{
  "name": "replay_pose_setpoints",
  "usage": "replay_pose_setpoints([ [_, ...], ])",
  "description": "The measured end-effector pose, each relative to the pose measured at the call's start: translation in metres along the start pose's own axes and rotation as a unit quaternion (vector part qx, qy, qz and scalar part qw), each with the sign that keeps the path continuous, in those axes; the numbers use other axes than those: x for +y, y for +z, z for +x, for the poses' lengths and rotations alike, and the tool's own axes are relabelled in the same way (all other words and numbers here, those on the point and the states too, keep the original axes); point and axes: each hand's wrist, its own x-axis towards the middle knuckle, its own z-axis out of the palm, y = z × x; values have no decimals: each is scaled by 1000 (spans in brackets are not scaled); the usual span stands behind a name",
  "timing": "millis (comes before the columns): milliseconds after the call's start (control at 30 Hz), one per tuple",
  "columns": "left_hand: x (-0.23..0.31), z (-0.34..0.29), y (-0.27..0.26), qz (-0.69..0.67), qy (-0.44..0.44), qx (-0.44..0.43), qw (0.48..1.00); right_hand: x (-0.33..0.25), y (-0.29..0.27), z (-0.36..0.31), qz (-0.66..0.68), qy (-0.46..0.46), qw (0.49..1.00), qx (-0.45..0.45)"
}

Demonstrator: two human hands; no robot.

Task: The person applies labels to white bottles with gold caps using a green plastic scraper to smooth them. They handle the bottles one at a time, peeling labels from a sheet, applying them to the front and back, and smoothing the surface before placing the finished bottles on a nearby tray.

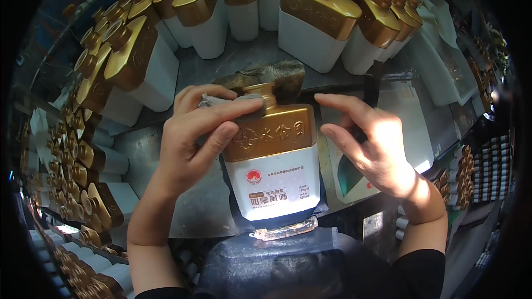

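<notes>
A flat white bottle (277,174) with a gold shoulder and neck stands in front of me, its printed label facing me. Raised characters mark the gold part, and a round red emblem sits on the white part. My left hand (194,133) is closed on a crumpled grey cloth (217,101) and lies against the bottle's upper left shoulder. To the right of the bottle, my right hand (377,141) is raised with thumb and fingers bent and apart, holding nothing. Its fingertips are close to the gold edge. Behind the neck lies a dark, stained bundle (285,77).
Several similar gold-and-white bottles (241,8) form an arc along the far and left sides of the metal table (197,210). A white sheet-like panel (407,116) lies at the right, beside a translucent plastic bin (443,66). More bottles fill the lower left and right.
</notes>
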Motion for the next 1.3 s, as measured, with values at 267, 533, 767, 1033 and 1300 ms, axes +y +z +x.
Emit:
replay_pose_setpoints([
  [267,10,-5,-1,98,15,46,994,30,-13,-48,99,119,988,22],
  [533,37,39,22,283,60,-94,953,22,-15,-54,104,104,989,7],
  [767,7,-14,0,128,-37,15,991,58,-25,-96,164,205,964,42],
  [1033,53,23,7,285,37,-75,955,53,-28,-95,236,221,945,-46],
  [1300,33,6,-2,142,8,-45,989,50,-38,-114,236,283,928,-59],
])
